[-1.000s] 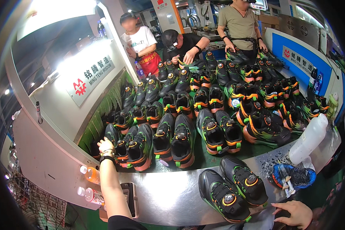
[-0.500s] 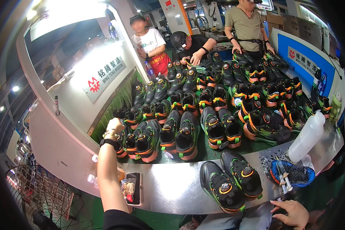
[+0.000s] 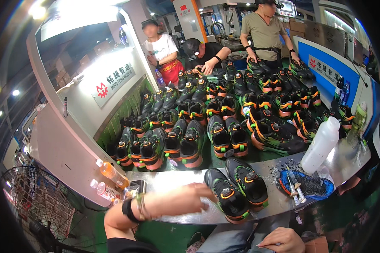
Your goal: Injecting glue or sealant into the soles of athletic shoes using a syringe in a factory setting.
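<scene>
While your arms come in from the lower edge, the stock reads as follows.

Left hand (image 3: 193, 197): yours, reaching across the metal bench (image 3: 169, 181) with fingers loosely spread, fingertips at the heel of the near shoe (image 3: 226, 196); nothing is gripped, and actual contact cannot be told.
Wrist: yours carries a black watch (image 3: 127, 210) and a bracelet.
Right hand (image 3: 283, 240): yours, low at the frame's bottom edge, knuckles up, fingers curled under; whether it holds anything cannot be told.
Near shoe: black, green trim, orange dial on top, lying on the bench just right of your left hand.
Second shoe (image 3: 248, 182): same kind, touching the first on its right side.
Conveyor stock (image 3: 223, 122): many matching shoes in rows beyond the bench.
Blue tray (image 3: 325, 192): right of the pair, holding dark grit and brushes.
White bottle (image 3: 321, 145): upright, just behind the tray.
Orange bottle (image 3: 112, 173): lying at the bench's left end.
Other people: three stand at the conveyor's far end, their hands on shoes there.
</scene>
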The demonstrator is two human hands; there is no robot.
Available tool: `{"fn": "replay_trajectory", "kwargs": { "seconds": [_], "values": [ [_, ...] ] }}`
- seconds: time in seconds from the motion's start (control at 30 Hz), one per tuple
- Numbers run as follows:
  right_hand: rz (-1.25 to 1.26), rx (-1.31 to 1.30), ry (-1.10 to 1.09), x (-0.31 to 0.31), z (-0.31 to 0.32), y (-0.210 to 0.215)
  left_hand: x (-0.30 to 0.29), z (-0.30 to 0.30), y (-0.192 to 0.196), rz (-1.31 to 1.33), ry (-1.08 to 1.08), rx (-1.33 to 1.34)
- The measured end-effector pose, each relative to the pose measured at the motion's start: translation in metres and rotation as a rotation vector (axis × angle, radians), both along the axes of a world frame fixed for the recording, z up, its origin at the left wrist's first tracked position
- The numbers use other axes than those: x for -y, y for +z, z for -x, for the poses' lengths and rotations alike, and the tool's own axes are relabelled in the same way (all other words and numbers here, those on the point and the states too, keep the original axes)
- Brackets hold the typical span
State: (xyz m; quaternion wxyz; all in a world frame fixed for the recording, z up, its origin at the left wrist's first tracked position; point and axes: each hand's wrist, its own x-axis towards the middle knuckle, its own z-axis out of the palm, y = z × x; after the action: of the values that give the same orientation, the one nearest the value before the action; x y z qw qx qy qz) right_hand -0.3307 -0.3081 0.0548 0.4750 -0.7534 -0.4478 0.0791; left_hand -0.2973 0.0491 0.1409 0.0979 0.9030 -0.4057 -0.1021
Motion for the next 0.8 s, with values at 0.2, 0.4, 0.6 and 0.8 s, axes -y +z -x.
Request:
{"fn": "replay_trajectory", "kwargs": {
  "seconds": [0.2,0.4,0.6,0.8],
  "values": [
    [0.094,0.015,0.08,0.018,-0.009,-0.016,0.037,0.03,-0.047,-0.092,0.052,0.187],
    [0.09,-0.024,-0.065,0.03,-0.007,-0.031,0.055,0.023,-0.094,-0.035,0.157,0.365],
    [0.217,0.092,-0.534,0.055,-0.005,-0.05,0.076,-0.009,-0.1,0.21,0.151,0.419],
    [0.191,0.113,-0.551,0.08,-0.034,-0.044,0.094,-0.023,-0.081,0.009,0.215,0.307]
  ]
}}
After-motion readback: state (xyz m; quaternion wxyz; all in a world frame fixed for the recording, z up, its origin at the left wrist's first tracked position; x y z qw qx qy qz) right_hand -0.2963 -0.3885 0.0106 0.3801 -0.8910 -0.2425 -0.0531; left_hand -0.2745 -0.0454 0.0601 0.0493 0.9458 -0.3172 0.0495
